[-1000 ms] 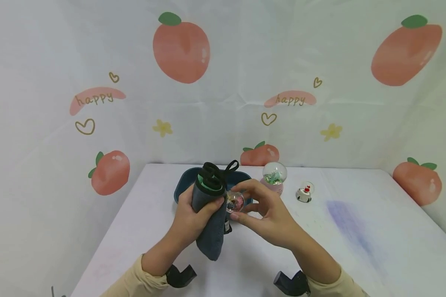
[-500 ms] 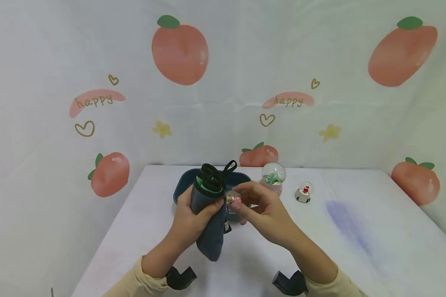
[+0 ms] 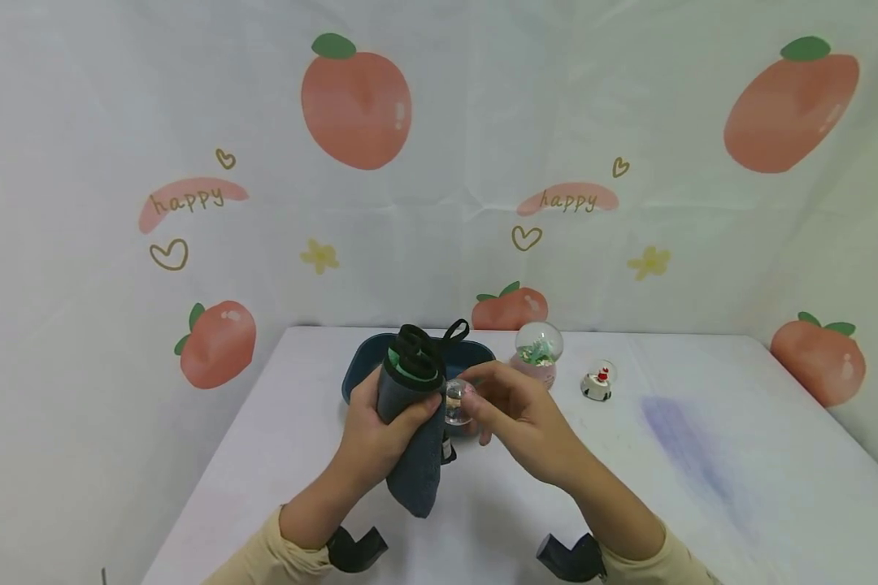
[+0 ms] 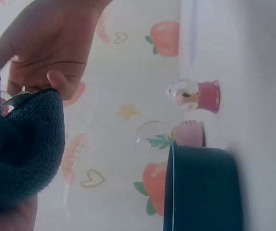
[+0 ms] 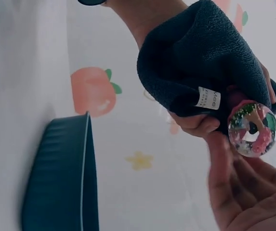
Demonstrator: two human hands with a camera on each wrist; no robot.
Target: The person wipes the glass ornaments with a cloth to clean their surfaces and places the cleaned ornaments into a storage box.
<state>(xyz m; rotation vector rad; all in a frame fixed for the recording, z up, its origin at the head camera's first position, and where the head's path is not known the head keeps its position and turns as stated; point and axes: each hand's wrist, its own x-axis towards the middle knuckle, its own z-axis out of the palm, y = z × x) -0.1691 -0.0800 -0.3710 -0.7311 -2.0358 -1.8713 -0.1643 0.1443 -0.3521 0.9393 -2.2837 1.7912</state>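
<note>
My left hand (image 3: 369, 435) grips a rolled dark blue towel (image 3: 415, 439) with dark edging and a loop on top. A clear snow globe (image 5: 252, 130) with pink and green inside sticks out of the towel's folds, and a white label (image 5: 208, 98) shows beside it in the right wrist view. Its base is mostly hidden by the cloth. My right hand (image 3: 523, 414) holds the globe's dome between thumb and fingers. In the left wrist view, that hand (image 4: 56, 43) is partly covered by the towel.
A dark blue basin (image 3: 360, 366) stands behind the hands, its inside mostly hidden. A pink-based snow globe (image 3: 537, 351) and a small white-based one (image 3: 597, 385) stand to its right. The left wrist view also has a crimson-based snow globe (image 4: 208, 96). A printed curtain (image 3: 439, 162) hangs behind.
My right thumb and fingers have shifted round the snow globe, and the figures inside it face differently. The left hand and towel stay nearly in place.
</note>
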